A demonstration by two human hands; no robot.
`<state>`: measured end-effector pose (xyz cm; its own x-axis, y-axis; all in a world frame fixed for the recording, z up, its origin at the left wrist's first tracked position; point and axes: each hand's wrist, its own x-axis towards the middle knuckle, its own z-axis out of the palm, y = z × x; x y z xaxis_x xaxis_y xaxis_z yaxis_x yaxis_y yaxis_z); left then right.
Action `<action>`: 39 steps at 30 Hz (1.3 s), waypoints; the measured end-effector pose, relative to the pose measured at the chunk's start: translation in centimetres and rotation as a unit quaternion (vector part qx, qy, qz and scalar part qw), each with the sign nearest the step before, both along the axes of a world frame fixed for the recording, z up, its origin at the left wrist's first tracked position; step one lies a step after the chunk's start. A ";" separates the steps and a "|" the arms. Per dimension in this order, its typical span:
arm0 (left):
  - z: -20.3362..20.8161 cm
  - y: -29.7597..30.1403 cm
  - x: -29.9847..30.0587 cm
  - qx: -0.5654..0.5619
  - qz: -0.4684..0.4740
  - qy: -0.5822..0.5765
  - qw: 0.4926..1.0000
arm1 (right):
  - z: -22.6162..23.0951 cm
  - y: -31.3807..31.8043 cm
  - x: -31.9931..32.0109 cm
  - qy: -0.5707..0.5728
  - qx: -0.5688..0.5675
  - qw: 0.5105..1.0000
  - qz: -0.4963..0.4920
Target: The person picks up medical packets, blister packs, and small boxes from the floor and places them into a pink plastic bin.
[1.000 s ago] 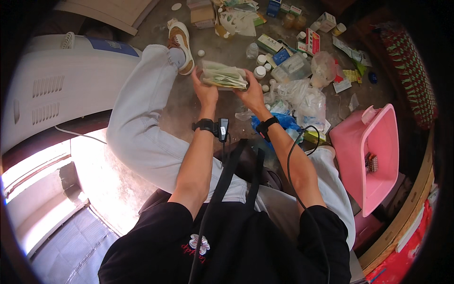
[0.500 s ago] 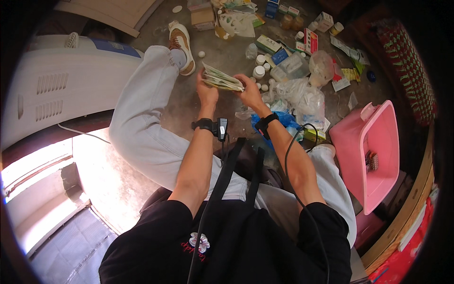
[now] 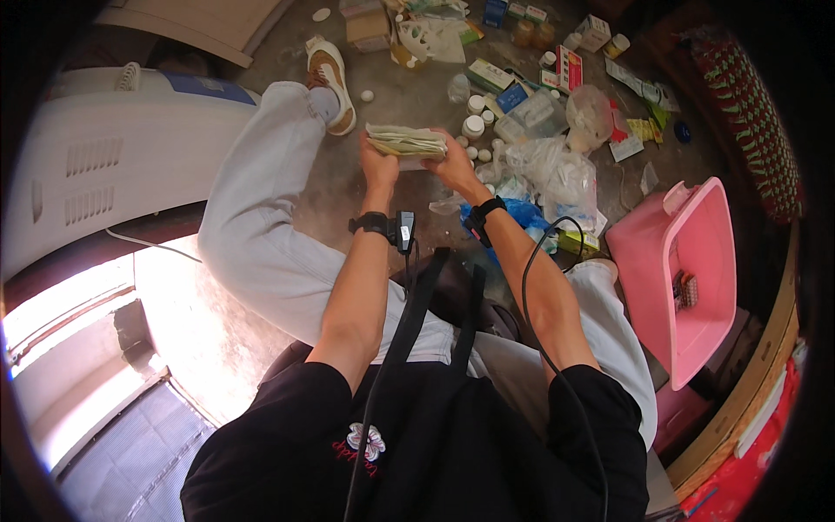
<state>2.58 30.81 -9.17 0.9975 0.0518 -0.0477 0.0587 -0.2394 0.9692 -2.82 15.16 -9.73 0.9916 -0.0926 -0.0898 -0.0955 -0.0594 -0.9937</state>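
Between my two hands is a stack of thin, pale green-and-white packets or papers (image 3: pixel 406 142), its layered edges showing. My left hand (image 3: pixel 379 165) is closed on the stack's left end, and my right hand (image 3: pixel 453 163) grips its right end. What exactly the layers are I cannot make out. The stack is held above the floor between my legs. Just right of my right hand several white bottles (image 3: pixel 472 127) stand on the floor, close to a clear plastic box (image 3: pixel 532 117).
Medicine boxes such as a red-and-white one (image 3: pixel 570 70) and crumpled plastic bags (image 3: pixel 557 178) litter the floor ahead and right. A pink plastic basket (image 3: pixel 622 244) lies tipped at the right. A brown cardboard box (image 3: pixel 367 29) sits at the far side. At the left is a white appliance (image 3: pixel 96 165).
The stack has turned in my hands, now lying more level with its layered edge facing me. Both hands have shifted slightly but keep their hold.
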 end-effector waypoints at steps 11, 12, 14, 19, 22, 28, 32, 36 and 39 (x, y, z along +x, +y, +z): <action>8.2 -0.2 1.3 -0.097 -0.043 0.017 0.994 | 7.6 -3.7 2.3 0.037 0.107 0.993 0.030; 8.8 -0.5 1.3 -0.123 -0.038 0.025 0.991 | 8.2 -4.3 2.3 0.044 0.122 0.991 0.024; 9.9 -1.1 1.4 -0.129 -0.048 0.031 0.990 | 8.6 -5.1 2.4 0.058 0.138 0.989 0.007; 9.4 -1.8 1.3 -0.030 -0.102 -0.091 0.990 | 7.6 -5.7 1.5 0.062 0.200 0.978 0.023; 9.0 -1.4 1.6 -0.159 0.020 0.028 0.987 | 7.6 -5.7 0.8 0.078 0.237 0.968 0.020; 7.8 0.2 2.2 -0.155 -0.014 0.076 0.985 | 7.7 -5.7 0.4 0.084 0.214 0.972 0.043; 8.1 0.4 2.2 -0.102 -0.037 0.087 0.990 | 7.2 -5.6 0.6 0.085 0.159 0.983 0.043; 8.8 -1.5 2.0 -0.235 0.026 0.130 0.963 | 7.8 -5.6 0.9 0.060 0.197 0.979 0.009; 7.5 -0.9 2.0 -0.283 -0.091 0.189 0.936 | 7.0 -5.9 1.4 0.009 0.142 0.989 0.025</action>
<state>4.60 29.90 -1.67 0.8933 -0.2586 -0.3676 0.4317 0.2660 0.8619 -1.41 9.28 -2.77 0.9923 -0.0115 -0.1235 -0.1180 0.2173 -0.9689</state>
